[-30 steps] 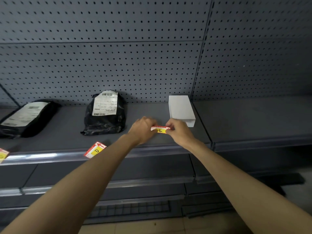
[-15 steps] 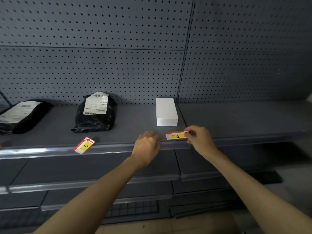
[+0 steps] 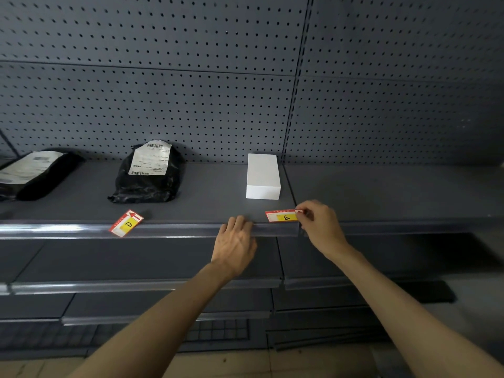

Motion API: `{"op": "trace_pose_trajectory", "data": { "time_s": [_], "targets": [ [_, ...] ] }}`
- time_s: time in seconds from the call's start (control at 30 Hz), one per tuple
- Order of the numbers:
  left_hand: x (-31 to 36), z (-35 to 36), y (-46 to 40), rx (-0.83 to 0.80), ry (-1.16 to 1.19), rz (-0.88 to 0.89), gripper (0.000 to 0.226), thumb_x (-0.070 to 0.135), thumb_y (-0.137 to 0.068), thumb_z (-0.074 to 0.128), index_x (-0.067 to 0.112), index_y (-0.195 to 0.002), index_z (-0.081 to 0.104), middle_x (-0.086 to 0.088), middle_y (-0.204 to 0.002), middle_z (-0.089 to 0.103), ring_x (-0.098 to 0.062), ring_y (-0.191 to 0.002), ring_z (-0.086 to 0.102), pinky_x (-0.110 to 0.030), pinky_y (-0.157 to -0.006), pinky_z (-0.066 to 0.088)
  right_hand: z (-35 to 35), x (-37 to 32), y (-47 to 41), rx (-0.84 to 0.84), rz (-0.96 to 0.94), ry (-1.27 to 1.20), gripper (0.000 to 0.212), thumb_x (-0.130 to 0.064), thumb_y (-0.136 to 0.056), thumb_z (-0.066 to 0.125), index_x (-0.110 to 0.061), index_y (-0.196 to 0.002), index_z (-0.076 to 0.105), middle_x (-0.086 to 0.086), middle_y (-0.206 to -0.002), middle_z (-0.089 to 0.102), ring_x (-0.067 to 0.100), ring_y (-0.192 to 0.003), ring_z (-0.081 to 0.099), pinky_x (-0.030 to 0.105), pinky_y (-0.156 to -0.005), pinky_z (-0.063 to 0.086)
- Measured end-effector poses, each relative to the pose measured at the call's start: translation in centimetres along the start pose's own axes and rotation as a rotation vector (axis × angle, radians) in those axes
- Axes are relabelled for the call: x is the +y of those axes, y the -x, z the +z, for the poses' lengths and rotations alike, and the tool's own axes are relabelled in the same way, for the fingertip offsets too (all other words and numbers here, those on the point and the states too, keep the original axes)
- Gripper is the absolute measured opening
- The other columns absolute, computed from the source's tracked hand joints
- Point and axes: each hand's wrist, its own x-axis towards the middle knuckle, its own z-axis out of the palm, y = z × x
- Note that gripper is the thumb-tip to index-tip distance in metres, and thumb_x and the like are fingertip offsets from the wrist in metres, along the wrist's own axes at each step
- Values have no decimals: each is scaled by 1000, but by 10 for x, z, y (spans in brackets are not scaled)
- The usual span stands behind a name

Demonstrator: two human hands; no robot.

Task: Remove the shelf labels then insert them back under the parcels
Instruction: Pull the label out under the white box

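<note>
Nearest, both bare forearms reached up and forward to the front edge of the shelf [image 3: 191, 192]. The left hand [image 3: 235, 245] was loosely curled, holding nothing, its fingertips resting on the clear label rail [image 3: 163, 231] just left of the box position. The right hand [image 3: 321, 227] was pinched shut on the right end of the E label [image 3: 281, 215], thumb and forefinger clamped on the card, wrist slightly raised. That label lay at the shelf lip directly in front of the white box [image 3: 263, 175], apart from it.

Assessment: the step in hand appeared to be handling the E label at the rail. To do it well, the card should be kept level with the channel, fed or drawn along its length without bending, while the left hand steadies the rail.

Further left, the D label [image 3: 126, 222] lay loose and skewed across the shelf edge, below the black parcel [image 3: 148, 173]. A second black parcel [image 3: 32, 173] sat at the far left. Behind stood the perforated back panel [image 3: 191, 91].
</note>
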Motion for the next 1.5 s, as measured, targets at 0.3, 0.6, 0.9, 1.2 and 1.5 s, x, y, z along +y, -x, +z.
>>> {"op": "trace_pose_trajectory", "data": {
  "time_s": [0.3,0.6,0.9,1.2,1.5],
  "targets": [
    [2,-2,2,-4,34,-23,37,31,-87,53,19,-122,52,-3,-122,53,-22,-110,48,-36,-98,41,11,0,-4,-33,-1,-9,8,-8,-93,58,-8,-96,65,5,-96,62,14,-85,59,12,-66,43],
    [-1,0,-1,-15,36,-37,39,33,-90,52,19,-126,54,-2,-124,53,-21,-114,47,-36,-100,40,17,-2,-12,-60,-30,0,8,-7,-93,58,-6,-94,65,8,-96,61,18,-86,59,22,-71,49],
    [-2,-2,2,-21,39,-8,37,29,-89,52,17,-124,57,-2,-121,54,-22,-110,49,-37,-98,40,36,-2,-20,-111,-95,91,11,-7,-93,56,-6,-94,67,5,-90,58,16,-81,57,20,-69,46],
    [-7,-3,-7,-57,64,-10,35,28,-90,51,17,-122,57,-3,-119,55,-21,-109,48,-37,-98,41,42,-4,-26,-206,-128,231,14,-13,-96,54,-7,-96,67,9,-98,59,20,-85,62,36,-77,56],
    [-39,-54,-24,-50,103,-84,22,29,-90,50,13,-101,60,-9,-107,62,-29,-101,56,-41,-87,47,29,-29,-34,-108,-232,322,22,-33,-91,58,-14,-100,61,-1,-100,57,15,-87,59,31,-68,54]
  ]
}}
